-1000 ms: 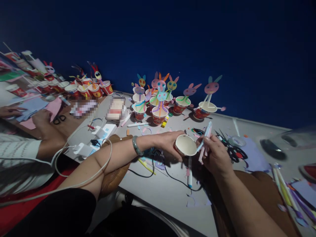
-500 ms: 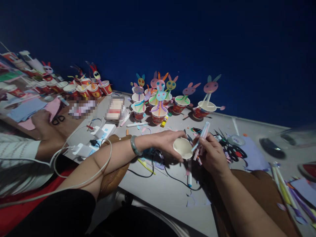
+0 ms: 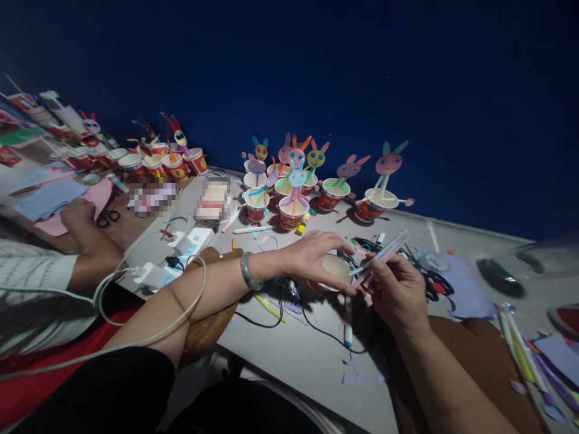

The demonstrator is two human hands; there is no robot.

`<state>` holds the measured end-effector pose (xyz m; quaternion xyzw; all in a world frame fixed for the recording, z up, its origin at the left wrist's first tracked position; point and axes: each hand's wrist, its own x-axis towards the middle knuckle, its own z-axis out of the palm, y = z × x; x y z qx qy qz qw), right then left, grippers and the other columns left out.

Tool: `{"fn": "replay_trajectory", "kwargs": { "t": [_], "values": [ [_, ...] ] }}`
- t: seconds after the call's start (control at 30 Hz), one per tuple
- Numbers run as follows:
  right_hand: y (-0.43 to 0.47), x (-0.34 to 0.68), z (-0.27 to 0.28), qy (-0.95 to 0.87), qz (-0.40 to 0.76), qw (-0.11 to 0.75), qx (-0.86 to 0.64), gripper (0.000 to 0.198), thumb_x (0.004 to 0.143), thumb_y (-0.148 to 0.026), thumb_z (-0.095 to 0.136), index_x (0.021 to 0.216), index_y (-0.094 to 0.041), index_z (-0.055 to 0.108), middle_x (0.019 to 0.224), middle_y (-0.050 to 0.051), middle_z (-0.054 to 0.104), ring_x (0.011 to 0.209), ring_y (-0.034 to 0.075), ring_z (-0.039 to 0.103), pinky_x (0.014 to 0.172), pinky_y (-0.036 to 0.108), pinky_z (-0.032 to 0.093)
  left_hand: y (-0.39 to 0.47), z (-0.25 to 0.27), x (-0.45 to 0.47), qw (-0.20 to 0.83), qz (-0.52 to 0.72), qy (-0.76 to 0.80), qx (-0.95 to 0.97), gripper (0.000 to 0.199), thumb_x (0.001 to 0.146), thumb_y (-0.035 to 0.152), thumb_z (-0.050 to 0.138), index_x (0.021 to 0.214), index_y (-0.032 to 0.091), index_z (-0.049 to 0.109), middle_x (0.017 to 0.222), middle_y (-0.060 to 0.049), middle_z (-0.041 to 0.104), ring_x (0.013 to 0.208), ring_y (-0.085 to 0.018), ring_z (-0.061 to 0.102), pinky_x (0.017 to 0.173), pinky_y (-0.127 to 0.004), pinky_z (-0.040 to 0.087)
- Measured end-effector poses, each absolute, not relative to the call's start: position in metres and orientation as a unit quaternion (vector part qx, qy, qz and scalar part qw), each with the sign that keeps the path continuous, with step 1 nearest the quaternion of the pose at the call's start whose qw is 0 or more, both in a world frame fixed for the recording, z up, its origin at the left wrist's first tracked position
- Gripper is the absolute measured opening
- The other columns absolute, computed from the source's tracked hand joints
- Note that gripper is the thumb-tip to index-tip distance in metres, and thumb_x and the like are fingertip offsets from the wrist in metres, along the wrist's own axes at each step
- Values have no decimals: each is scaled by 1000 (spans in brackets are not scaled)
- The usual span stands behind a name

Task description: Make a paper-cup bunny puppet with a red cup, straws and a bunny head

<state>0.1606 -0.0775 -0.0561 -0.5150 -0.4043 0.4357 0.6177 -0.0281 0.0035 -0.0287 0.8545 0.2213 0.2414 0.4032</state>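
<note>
The left hand (image 3: 312, 256) is arching wide around the cup (image 3: 333, 266), the right hand (image 3: 371, 272) is pinching straws (image 3: 389, 248) beside its rim, and pairing them, seemingly underway, is probably calling for steadiness.

Open side up, a white-lined red paper cup (image 3: 335, 264), partly hidden by the curved left hand (image 3: 312, 256); beside it, slanting, a slim pink-and-pale-blue bundle (image 3: 392, 246) pinched in the right hand (image 3: 401, 289).
</note>
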Motion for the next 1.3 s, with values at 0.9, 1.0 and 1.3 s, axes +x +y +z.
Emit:
{"fn": "replay_trajectory", "kwargs": {
  "t": [0.9,1.0,1.3],
  "values": [
    [-96,158,-42,-470,554,505,-467,30,81,-49,74,80,-22,62,58,-3,54,39,8,42,34,23,32,1,-14,-34,496,244,81,830,17,88,29,68,91,15,76,92,-10,76,85,-15,67,83,-27,49],
    [-96,158,-38,-454,617,474,-433,36,77,-53,76,78,-21,61,51,-5,51,34,6,33,30,21,21,0,-13,-33,572,238,90,780,24,81,37,76,85,13,75,84,-8,74,78,-13,65,78,-27,49],
    [-97,145,-35,-425,651,462,-427,41,70,-56,83,79,-21,63,53,-4,50,38,6,35,32,19,23,-7,-23,-27,788,164,150,574,76,62,31,91,129,13,60,64,6,62,59,-7,56,63,-23,46]
  ]
}}
